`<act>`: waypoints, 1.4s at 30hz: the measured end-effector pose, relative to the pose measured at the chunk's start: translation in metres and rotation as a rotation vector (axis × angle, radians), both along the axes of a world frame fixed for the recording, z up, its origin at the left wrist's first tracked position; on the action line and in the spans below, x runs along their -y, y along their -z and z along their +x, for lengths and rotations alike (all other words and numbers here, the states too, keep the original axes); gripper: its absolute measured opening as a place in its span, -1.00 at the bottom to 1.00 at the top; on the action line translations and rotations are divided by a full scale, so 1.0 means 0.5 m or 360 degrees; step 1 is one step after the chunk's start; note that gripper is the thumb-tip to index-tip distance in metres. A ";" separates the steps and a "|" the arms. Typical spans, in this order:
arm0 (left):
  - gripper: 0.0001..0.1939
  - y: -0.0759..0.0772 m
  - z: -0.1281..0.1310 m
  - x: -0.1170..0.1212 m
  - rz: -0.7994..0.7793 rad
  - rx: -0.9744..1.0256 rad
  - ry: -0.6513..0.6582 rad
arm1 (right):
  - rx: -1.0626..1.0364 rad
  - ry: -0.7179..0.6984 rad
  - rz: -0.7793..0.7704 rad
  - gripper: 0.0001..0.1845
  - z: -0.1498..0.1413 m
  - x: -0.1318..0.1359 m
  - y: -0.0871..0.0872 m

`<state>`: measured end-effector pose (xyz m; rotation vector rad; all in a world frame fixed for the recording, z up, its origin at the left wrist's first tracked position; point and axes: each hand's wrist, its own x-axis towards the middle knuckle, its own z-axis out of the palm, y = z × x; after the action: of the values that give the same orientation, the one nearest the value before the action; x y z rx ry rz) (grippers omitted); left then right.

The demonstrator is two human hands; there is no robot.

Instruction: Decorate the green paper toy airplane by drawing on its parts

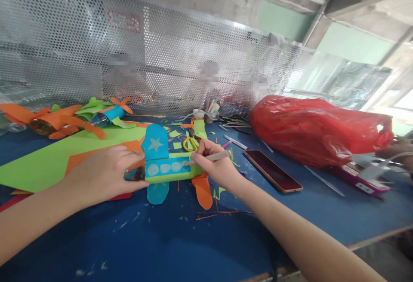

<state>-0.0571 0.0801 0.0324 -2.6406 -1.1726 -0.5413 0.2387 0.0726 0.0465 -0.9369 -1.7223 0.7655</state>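
Note:
A toy plane (167,178) made from a plastic bottle wrapped in green paper lies on its side before me. Its blue strip (176,163) carries a row of silvery circles, and a star marks the blue paper wing (155,142). Orange paper forms the tail piece (202,192). My left hand (111,168) grips the bottle's neck end between thumb and fingers. In my right hand (213,159) is a pale marker pen (219,156), its tip at the rightmost circle on the strip.
Paper scraps and yellow-handled scissors (189,144) lie behind the plane. A phone (272,171) and a large red plastic bag (316,129) are to the right. Green paper sheets (38,157) and other bottle planes (109,114) sit left, before a perforated metal screen (193,50).

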 end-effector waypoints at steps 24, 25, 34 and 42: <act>-0.69 -0.006 0.004 -0.002 0.0021 -0.0080 -0.0019 | -0.0006 0.0028 0.0058 -0.71 0.000 0.001 -0.003; -0.71 -0.006 0.004 -0.002 0.0018 -0.0094 -0.0018 | -0.0017 0.0016 0.0050 -0.70 0.000 0.000 -0.003; -0.73 0.000 0.002 -0.006 0.0147 -0.0065 0.0005 | -0.0174 0.0166 -0.0006 -0.72 0.003 0.010 -0.013; -0.71 -0.005 0.002 -0.002 0.0127 -0.0081 0.0022 | -0.0067 0.0072 0.0074 -0.76 0.006 0.005 -0.009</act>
<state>-0.0562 0.0810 0.0350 -2.5812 -1.0960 -0.5094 0.2414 0.0700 0.0512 -0.9188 -1.6698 0.7082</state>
